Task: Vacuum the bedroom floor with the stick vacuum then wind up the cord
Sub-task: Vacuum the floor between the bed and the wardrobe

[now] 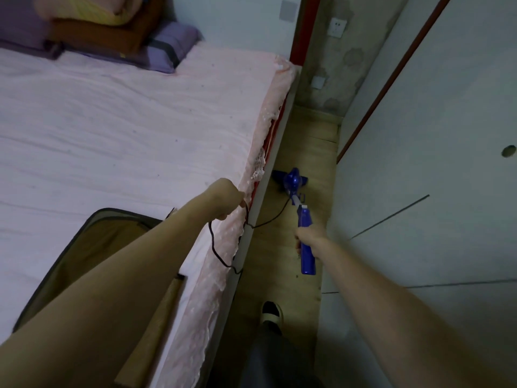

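Right hand gripping vacuum handle, head on floor betw. bed & wardrobe. Left hand pinching cord over bed edge.

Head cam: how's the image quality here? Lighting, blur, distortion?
Head view: dim and flat with a bluish cast, no glare. Wide-angle distortion bows the bed edge and wardrobe doors and stretches both forearms. Soft overall; the left hand pinching the cord and the right hand on the blue stick vacuum are slightly smeared. The floor head is small but readable.
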The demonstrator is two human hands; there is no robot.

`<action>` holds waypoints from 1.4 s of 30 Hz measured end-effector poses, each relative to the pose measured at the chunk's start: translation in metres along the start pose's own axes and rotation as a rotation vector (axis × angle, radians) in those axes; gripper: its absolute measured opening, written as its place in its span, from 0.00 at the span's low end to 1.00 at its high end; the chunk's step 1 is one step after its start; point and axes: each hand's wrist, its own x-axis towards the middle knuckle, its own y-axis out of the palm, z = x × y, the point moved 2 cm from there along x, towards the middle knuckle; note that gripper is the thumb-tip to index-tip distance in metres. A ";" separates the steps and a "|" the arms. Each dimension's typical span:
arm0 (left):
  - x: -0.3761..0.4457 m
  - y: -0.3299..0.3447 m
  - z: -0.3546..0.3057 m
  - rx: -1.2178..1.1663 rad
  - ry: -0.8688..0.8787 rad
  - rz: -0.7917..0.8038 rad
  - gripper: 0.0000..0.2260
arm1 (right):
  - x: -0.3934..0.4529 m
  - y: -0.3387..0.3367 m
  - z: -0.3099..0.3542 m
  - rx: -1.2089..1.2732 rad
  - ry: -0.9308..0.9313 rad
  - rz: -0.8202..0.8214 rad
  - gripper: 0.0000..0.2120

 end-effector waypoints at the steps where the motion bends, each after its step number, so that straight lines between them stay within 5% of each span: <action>1: -0.010 0.001 0.007 0.001 0.008 -0.001 0.10 | -0.005 0.006 -0.011 0.002 0.001 0.004 0.19; 12: -0.133 0.017 0.095 -0.015 0.109 0.022 0.14 | -0.168 0.068 -0.119 0.125 0.001 0.101 0.11; 22: -0.165 0.054 0.124 0.000 0.114 0.078 0.12 | -0.250 0.062 -0.154 0.151 0.011 0.200 0.10; 31: -0.152 0.069 0.141 -0.107 0.024 0.046 0.10 | -0.231 0.085 -0.145 0.218 0.002 0.141 0.15; 42: -0.115 0.071 0.118 -0.121 -0.095 0.055 0.13 | -0.107 0.046 -0.086 0.105 -0.007 0.081 0.17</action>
